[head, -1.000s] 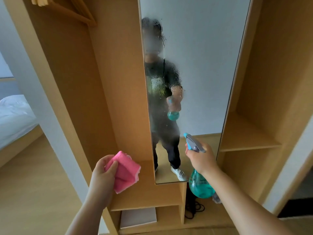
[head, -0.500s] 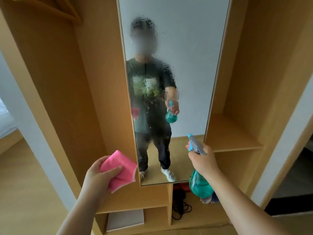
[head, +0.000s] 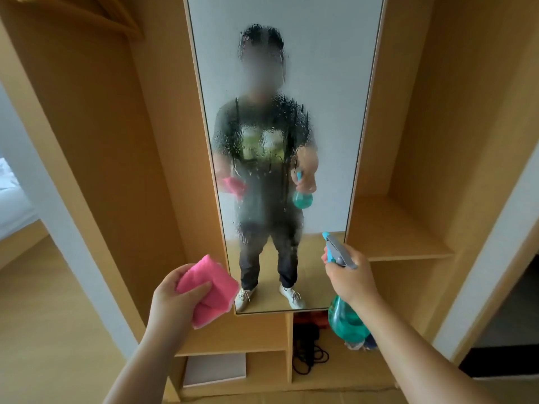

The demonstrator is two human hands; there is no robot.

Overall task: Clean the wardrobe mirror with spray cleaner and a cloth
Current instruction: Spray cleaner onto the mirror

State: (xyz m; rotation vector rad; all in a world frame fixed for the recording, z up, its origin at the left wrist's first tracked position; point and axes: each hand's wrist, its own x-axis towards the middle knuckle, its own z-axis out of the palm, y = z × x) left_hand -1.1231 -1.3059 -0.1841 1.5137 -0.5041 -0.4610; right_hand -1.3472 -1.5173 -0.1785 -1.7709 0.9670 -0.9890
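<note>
A tall wardrobe mirror (head: pixel 329 83) stands straight ahead, its middle wet with droplets and runs of spray. My left hand (head: pixel 172 298) grips a folded pink cloth (head: pixel 207 290) just left of the mirror's lower corner, a short way off the glass. My right hand (head: pixel 350 278) holds a teal spray bottle (head: pixel 344 319) by its neck, with the grey-blue nozzle (head: pixel 335 249) aimed at the mirror's lower right. The mirror reflects a person with both items.
Wooden wardrobe panels flank the mirror, with an open hanging bay (head: pixel 96 170) on the left and a shelf (head: pixel 399 240) on the right. Below are cubbies with a white box (head: pixel 215 371) and black cables (head: pixel 309 351). A bed (head: pixel 11 205) shows at far left.
My view has swung left to right so the mirror sits centred. Both hands stay raised with cloth and bottle; the cloth has come nearer the mirror's lower left corner.
</note>
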